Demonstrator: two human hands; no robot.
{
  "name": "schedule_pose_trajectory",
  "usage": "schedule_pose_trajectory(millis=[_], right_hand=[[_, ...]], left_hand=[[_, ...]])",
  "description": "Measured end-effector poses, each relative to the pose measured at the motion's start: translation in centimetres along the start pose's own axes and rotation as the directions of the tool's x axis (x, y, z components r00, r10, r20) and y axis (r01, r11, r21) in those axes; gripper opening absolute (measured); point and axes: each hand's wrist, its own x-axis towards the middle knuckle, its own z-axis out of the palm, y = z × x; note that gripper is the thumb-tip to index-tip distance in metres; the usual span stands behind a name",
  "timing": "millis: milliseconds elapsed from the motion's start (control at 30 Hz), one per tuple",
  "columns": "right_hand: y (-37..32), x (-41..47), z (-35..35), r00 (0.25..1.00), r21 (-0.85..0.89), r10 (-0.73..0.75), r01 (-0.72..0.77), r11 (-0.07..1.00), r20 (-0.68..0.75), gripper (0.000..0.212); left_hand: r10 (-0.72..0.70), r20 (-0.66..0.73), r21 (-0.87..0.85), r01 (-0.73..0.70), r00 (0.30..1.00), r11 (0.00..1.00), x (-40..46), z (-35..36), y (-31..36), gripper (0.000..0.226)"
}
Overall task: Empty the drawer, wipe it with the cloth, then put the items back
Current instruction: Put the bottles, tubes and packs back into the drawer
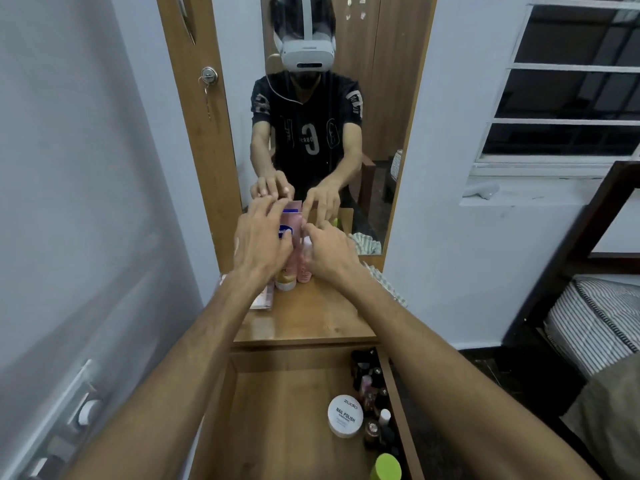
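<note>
Both my hands are up on the dresser top (311, 320) right now, reaching into the little cluster of bottles against the mirror (322, 133). Left hand (261, 242) has its fingers curled round the pink lotion bottle (290, 237) with the blue label, thumb side wrapped over the front. Right hand (329, 252) has fingers spread and curved down over a smaller pink bottle (304, 268) just beside it; looks like fingertips touching it, but I honestly can't tell if it's a real grip. A third bottle with a gold cap (285, 282) stands in front of those two, so I count three there. A flat clear case (262, 296) lies on the left edge of the top, under my left forearm.

The drawer (277, 410) is pulled open below, and stuff sits along its right wall: one white round tub marked nail polish (345, 416), one bright green cap (387, 466), and a row of small dark nail polish bottles (372, 400), too jumbled to count exactly. The striped cloth (386, 284) lies bunched at the right back corner of the top, touching the mirror frame.
</note>
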Motion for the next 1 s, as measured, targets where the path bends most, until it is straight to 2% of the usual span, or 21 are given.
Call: schedule_pose_trajectory(millis=[100, 233, 367, 600, 767, 833, 900, 1000], right_hand=[[0.1, 0.0, 0.7, 1.000, -0.018, -0.017, 0.017, 1.000, 0.019, 0.027], [0.5, -0.4, 0.9, 0.999, 0.050, -0.026, 0.027, 0.998, -0.029, 0.021], [1.3, -1.9, 0.6, 0.999, 0.108, 0.001, 0.004, 0.994, -0.049, 0.021], [1.9, -5.3, -1.4, 0.988, 0.249, 0.098, -0.065, 0.966, -0.119, 0.029], [1.6, -8.5, -4.0, 0.990, 0.345, 0.114, -0.078, 0.935, -0.084, 0.015], [1.3, -10.0, -4.6, 0.995, 0.348, 0.102, -0.096, 0.932, 0.002, 0.012], [1.1, -11.8, -5.1, 0.992, 0.326, 0.072, -0.100, 0.940, 0.099, 0.012], [0.8, -14.8, -5.1, 0.967, 0.298, 0.048, -0.124, 0.946, 0.250, 0.013]], left_hand=[[0.013, 0.053, 0.009, -0.013, 0.999, 1.000, -0.3, 0.7, 0.1, 0.050], [0.019, -0.025, -0.056, -0.020, 0.999, 0.998, -1.2, 0.5, 0.5, 0.027], [0.016, -0.073, -0.154, -0.028, 0.997, 0.988, -2.7, -0.7, 0.9, 0.019], [-0.157, -0.199, -0.430, 0.058, 0.967, 0.901, -5.8, -4.4, 2.6, 0.016], [-0.307, -0.079, -0.607, 0.199, 0.948, 0.769, -8.4, -6.0, 3.1, 0.029], [-0.316, 0.005, -0.619, 0.252, 0.949, 0.744, -9.6, -6.3, 3.6, 0.025], [-0.306, 0.092, -0.597, 0.298, 0.948, 0.744, -11.1, -6.4, 4.1, 0.010], [-0.318, 0.250, -0.547, 0.404, 0.915, 0.733, -13.3, -5.5, 4.5, 0.013]])
